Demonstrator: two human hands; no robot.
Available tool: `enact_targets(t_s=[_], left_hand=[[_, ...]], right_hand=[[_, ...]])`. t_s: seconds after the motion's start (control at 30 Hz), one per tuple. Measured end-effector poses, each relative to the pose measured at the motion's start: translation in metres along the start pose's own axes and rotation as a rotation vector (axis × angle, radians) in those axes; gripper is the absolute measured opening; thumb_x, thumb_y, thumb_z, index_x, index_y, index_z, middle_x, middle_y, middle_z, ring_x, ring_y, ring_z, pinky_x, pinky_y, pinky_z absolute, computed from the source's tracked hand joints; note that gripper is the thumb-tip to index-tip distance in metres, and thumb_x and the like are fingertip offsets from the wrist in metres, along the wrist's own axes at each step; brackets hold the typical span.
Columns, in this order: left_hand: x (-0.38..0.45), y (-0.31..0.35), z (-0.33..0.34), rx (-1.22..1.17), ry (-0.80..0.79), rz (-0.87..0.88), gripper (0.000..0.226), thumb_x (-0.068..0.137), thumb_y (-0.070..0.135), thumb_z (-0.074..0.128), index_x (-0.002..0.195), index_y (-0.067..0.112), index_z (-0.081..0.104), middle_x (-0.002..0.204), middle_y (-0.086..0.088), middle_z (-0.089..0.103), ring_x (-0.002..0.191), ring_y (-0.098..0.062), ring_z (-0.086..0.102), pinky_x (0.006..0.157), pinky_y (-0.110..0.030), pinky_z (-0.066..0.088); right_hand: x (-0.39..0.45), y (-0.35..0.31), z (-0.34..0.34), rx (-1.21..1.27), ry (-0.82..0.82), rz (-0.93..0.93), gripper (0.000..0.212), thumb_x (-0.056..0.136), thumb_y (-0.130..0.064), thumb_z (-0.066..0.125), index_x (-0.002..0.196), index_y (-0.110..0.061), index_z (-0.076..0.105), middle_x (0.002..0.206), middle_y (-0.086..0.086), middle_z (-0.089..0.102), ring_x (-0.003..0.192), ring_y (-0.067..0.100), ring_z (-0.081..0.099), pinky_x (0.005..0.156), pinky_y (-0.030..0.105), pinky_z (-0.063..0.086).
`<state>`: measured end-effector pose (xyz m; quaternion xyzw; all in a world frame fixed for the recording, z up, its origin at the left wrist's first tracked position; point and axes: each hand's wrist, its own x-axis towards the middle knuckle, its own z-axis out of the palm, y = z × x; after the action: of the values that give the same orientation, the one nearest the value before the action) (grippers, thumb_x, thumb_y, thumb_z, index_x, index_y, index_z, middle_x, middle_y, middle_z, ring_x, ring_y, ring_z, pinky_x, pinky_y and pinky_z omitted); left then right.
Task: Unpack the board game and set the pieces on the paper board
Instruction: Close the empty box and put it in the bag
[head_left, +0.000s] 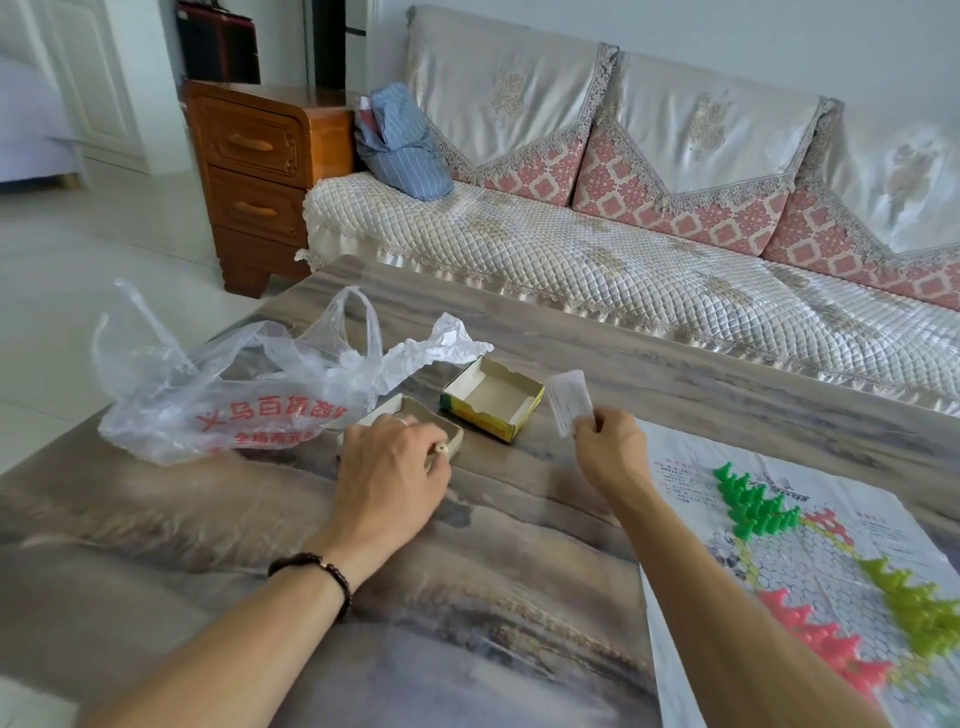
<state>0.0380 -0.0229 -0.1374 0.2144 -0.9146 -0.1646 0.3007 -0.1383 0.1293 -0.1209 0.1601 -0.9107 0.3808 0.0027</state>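
Roughly, mostly done: paper board (810, 525) is laid flat on the table (519, 571) at the right, with dark green pieces (753, 506), lime pieces (914, 605) and pink pieces (815, 639) already standing in triangle clusters on it; bottom right of the board runs out of frame, so can't tell whether further sets are placed. Box tray (493, 402) sits open and looks empty, the second box half (405, 421) is partly under the left hand (389, 467), contents hidden. That hand is curled, pinching a small pale piece (440, 448) at the fingertips. Right hand (610, 441) pinches a small clear packet (571, 408) held up off the table; contents unreadable. Left to do, my guess: empty the packet, place any leftovers. Room: bare table between box and board is open, plastic bag (234, 384) crowds the far left corner, and the board's near-left edge lies under the right forearm, so a sweep there could knock standing pieces.
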Motion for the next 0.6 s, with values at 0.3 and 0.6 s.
enact_targets(t_s=[0.3,0.6], left_hand=[[-0.021,-0.037,-0.021,-0.009,0.016,-0.045,0.044,0.08,0.026,0.067,0.122,0.013,0.062,0.117,-0.003,0.06,0.11,-0.024,0.048,0.093,-0.038,0.042],[-0.028,-0.049,-0.011,0.028,-0.134,-0.107,0.096,0.068,0.077,0.05,0.145,0.026,0.023,0.142,-0.004,0.04,0.128,-0.023,0.041,0.102,-0.041,0.04]], right_hand=[[-0.048,-0.089,0.05,0.021,-0.215,-0.373,0.006,0.083,-0.014,0.061,0.081,-0.014,0.067,0.06,-0.012,0.051,0.057,0.005,0.047,0.053,0.017,0.037],[-0.022,-0.057,0.052,-0.407,-0.083,-0.305,0.029,0.088,-0.02,0.047,0.112,-0.014,0.063,0.123,0.007,0.051,0.107,0.03,0.054,0.079,0.039,0.048]])
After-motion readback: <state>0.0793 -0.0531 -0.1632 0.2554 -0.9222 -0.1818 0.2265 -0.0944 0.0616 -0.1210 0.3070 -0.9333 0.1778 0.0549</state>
